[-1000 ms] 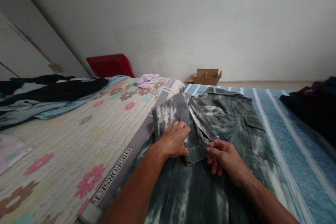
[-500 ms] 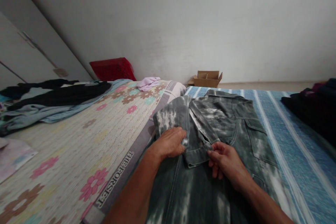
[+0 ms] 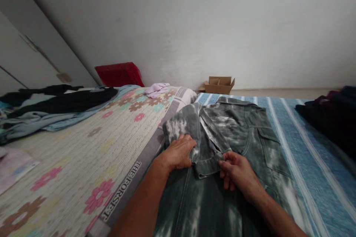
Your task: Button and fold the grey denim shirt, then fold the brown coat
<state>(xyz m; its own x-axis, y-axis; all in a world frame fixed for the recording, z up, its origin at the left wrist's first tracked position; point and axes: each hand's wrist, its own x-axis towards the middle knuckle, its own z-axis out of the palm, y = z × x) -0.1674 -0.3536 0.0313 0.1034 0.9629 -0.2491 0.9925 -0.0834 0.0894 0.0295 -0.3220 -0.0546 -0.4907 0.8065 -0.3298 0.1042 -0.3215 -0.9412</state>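
Note:
A dark green and white tie-dyed denim jacket (image 3: 230,122) lies spread over the blue striped cover, one sleeve folded across its front. My left hand (image 3: 180,151) rests on that sleeve, fingers bent against the cloth near the cuff; part of its fingertips is hidden. At the cuff's opening, my right hand (image 3: 233,168) pinches the cuff edge between thumb and fingers. The cuff (image 3: 208,167) lies between the two hands.
Dark clothes (image 3: 333,118) are piled at the right. On the flowered mattress (image 3: 111,148) lie more clothes (image 3: 63,102) and a lilac cloth (image 3: 157,89). A red box (image 3: 119,74) and an open cardboard box (image 3: 219,85) stand by the wall.
My left hand's fingers have shifted slightly and lie a little flatter on the sleeve. My right hand keeps its pinch on the cuff, almost unmoved.

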